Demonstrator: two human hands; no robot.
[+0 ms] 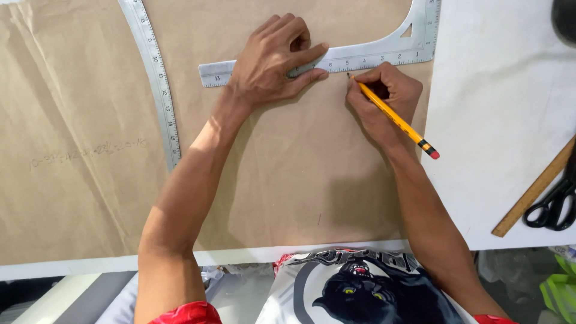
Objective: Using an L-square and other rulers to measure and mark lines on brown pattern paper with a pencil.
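My left hand (273, 60) pressed flat, fingers spread, on a metal ruler (360, 58) whose long axis ran left to right across the brown paper (90, 150). My right hand (384, 99) gripped a yellow pencil (393, 115), tip pointing up-left just below the ruler's edge, eraser end down-right. A curved metal ruler (157, 78) lay to the left. 1 wooden ruler (534, 192) and black scissors (555, 204) lay on the white table (498, 120).

Left hand (273, 57) pressed flat, right hand (384, 99) pinched
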